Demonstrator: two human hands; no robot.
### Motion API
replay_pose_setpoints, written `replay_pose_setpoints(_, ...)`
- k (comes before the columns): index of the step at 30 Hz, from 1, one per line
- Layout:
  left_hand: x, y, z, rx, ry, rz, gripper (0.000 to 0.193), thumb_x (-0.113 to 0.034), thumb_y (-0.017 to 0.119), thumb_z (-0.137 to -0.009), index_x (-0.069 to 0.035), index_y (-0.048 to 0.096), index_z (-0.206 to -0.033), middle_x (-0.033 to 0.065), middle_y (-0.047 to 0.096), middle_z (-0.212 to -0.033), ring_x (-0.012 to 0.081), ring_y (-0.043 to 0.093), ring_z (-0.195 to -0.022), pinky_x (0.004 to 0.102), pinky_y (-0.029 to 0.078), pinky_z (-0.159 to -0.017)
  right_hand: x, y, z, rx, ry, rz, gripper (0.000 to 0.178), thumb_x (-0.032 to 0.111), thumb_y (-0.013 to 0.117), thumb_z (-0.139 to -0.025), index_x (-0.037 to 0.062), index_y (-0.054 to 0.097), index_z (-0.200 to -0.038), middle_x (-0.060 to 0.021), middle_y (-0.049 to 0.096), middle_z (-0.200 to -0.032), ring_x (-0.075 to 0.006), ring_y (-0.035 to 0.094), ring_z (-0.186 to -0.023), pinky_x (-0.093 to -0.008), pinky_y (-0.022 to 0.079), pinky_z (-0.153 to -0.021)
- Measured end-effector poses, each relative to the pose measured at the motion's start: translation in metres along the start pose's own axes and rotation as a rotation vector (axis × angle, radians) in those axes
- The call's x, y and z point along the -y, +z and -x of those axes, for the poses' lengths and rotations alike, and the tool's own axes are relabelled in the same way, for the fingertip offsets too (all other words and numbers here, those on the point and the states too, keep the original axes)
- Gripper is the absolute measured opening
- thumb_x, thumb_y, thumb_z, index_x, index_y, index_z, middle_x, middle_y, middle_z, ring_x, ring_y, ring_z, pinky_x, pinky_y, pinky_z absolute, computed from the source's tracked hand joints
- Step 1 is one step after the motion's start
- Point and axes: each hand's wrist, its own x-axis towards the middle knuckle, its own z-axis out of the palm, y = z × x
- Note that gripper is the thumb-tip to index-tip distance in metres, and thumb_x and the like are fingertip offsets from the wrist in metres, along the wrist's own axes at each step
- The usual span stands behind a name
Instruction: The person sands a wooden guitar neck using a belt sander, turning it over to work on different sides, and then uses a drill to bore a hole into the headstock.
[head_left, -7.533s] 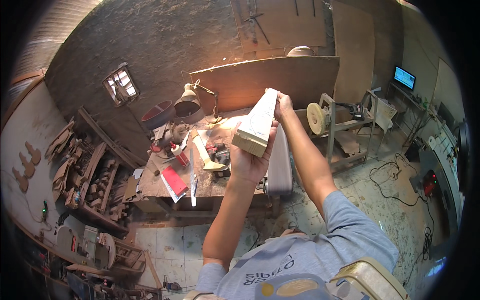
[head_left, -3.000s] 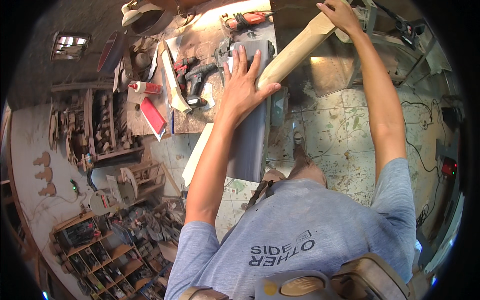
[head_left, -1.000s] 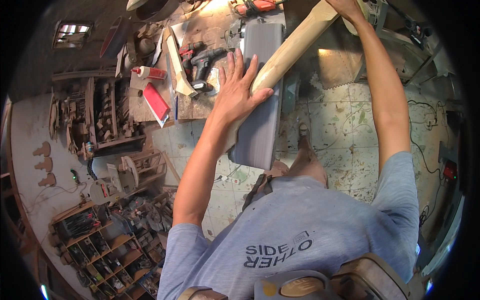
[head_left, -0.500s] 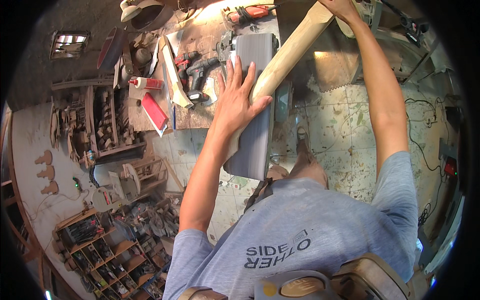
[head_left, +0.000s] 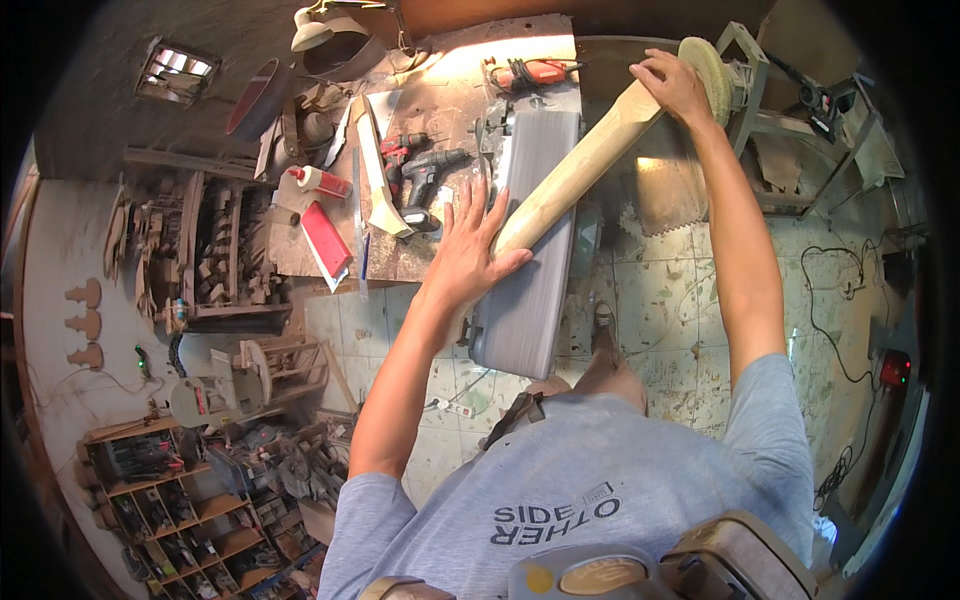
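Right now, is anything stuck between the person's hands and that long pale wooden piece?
Nothing visible is. The left hand presses flat on the lower end of the long pale wooden piece, which lies on the grey sanding belt. The right hand grips its upper end directly.

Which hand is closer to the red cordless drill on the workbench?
Left. The left hand presses the wooden piece beside the red cordless drill; the right hand grips the wood's far end, farther off.
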Motion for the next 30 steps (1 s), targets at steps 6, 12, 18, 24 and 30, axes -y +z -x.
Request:
replay_pose_setpoints(6,0.017,-0.008,0.052,0.062,-0.075,0.105,0.099,-0.06,0.067,-0.089,-0.006,0.026,-0.162,0.0293,0.016,-0.167,0.0453,0.014,-0.156,0.0545,0.015,-0.125,0.048,0.014,0.021,0.028,-0.034,-0.052,0.037,0.044,0.069,-0.091,0.0106,0.08,-0.102,-0.0199,0.068,-0.13,-0.0355,0.06,-0.129,-0.0422,0.046,-0.109)
replay_pose_setpoints(12,0.015,-0.022,0.113,0.177,-0.203,0.377,0.093,-0.051,0.068,-0.092,-0.004,0.027,-0.16,0.0288,0.04,-0.156,0.0418,0.04,-0.145,0.0449,0.035,-0.118,0.108,0.027,0.044,0.063,-0.044,-0.04,0.033,0.041,0.068,-0.091,0.013,0.081,-0.104,-0.0206,0.065,-0.135,-0.0362,0.056,-0.135,-0.0449,0.044,-0.111)
replay_pose_setpoints(18,0.022,-0.023,0.173,0.177,-0.255,0.454,0.085,-0.049,0.067,-0.093,-0.007,0.032,-0.159,0.0294,0.058,-0.139,0.0444,0.058,-0.128,0.0478,0.046,-0.106,0.168,0.04,0.061,0.119,-0.084,-0.068,0.035,0.042,0.067,-0.092,0.0135,0.081,-0.106,-0.0202,0.062,-0.141,-0.0353,0.054,-0.137,-0.0464,0.042,-0.112)
replay_pose_setpoints(24,0.019,-0.037,0.216,0.312,-0.41,0.524,0.079,-0.054,0.061,-0.095,-0.012,0.035,-0.156,0.0284,0.067,-0.123,0.0424,0.066,-0.116,0.0487,0.049,-0.099,0.214,0.052,0.082,0.151,-0.088,-0.099,0.033,0.041,0.066,-0.091,0.015,0.081,-0.104,-0.0185,0.06,-0.143,-0.0335,0.053,-0.138,-0.0468,0.04,-0.114)
replay_pose_setpoints(30,0.028,-0.036,0.226,0.313,-0.394,0.538,0.082,-0.056,0.061,-0.095,-0.009,0.035,-0.157,0.0288,0.064,-0.127,0.042,0.062,-0.121,0.0491,0.047,-0.102,0.235,0.055,0.099,0.066,-0.07,-0.181,0.033,0.043,0.069,-0.089,0.0144,0.082,-0.098,-0.0158,0.065,-0.138,-0.0322,0.058,-0.133,-0.0451,0.041,-0.111)
